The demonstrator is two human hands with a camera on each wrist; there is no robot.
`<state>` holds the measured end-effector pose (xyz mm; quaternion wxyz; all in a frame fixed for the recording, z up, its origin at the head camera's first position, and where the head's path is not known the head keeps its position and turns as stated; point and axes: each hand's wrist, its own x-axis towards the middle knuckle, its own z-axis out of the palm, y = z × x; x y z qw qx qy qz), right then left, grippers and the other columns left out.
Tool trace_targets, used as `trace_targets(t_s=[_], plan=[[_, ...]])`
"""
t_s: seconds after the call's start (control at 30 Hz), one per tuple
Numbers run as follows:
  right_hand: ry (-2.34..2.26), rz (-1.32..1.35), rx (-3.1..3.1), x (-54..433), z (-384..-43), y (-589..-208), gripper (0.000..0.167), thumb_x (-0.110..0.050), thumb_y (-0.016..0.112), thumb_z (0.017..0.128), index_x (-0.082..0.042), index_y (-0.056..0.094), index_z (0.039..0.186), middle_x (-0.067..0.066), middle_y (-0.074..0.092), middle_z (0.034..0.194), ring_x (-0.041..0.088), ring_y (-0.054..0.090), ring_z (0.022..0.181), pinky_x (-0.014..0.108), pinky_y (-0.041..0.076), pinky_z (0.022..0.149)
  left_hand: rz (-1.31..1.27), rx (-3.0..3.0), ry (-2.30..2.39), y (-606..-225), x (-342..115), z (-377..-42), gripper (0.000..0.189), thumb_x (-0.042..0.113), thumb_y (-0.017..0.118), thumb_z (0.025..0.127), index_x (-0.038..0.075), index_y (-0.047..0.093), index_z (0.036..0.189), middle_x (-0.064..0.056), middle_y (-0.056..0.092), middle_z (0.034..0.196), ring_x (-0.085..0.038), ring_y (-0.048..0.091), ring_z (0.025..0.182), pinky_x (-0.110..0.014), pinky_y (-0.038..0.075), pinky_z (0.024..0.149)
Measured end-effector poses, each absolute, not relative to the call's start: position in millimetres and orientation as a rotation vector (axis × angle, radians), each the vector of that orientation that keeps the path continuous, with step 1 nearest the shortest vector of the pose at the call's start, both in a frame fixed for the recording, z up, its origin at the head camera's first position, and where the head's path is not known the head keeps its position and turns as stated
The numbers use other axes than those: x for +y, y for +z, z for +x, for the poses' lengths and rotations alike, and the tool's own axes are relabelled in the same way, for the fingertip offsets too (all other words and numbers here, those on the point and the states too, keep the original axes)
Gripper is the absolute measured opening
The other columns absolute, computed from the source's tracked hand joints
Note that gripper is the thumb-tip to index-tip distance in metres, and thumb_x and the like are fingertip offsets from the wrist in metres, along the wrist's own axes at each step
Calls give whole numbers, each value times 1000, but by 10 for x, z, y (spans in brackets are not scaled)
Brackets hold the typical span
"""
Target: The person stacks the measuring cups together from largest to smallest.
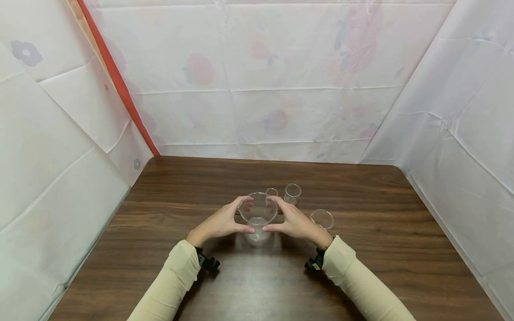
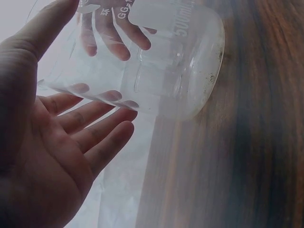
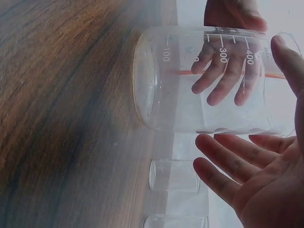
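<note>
The left hand [image 1: 221, 221] and right hand [image 1: 296, 220] are clasping the large beaker [image 1: 258, 219] from 2 sides; uneven pressure on smooth glass would be risking a slip. It is sitting upright between the palms, its base below the grip. Beyond the right hand, a small beaker [image 1: 271, 192] and a medium beaker [image 1: 292, 193] are standing on the tabletop [image 1: 160, 214]; a wide beaker [image 1: 322, 219] is standing beside that wrist, risking a knock from rightward drift.

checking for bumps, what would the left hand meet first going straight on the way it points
The large beaker, which the left hand already holds; past it, roughly in line, seems to come the right hand, though depth is hard to judge.
</note>
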<state>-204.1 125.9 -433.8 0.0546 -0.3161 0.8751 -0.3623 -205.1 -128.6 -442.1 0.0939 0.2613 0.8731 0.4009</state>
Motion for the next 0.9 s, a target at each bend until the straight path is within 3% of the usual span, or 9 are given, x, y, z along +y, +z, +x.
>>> trace_targets(t_s=[0.63, 0.9], plan=[[-1151, -1003, 2643, 1259, -2038, -4349, 81, -35, 80, 80, -1, 39, 142, 19, 56, 135, 28, 57, 121, 46, 50, 96, 809, 2571, 1237, -4440, -1260, -2061, 89, 45, 83, 74, 9, 40, 143, -11, 58, 135, -22, 55, 124, -42, 47, 97], [-1195, -1019, 2621, 1286, -2016, -4328, 82, -34, 80, 80, 3, 39, 140, 20, 57, 133, 30, 58, 118, 47, 51, 94, 810, 2578, 1235, -4419, -1227, -2043, 85, 44, 83, 74, 12, 42, 142, -7, 60, 133, -21, 56, 122, -40, 48, 96]])
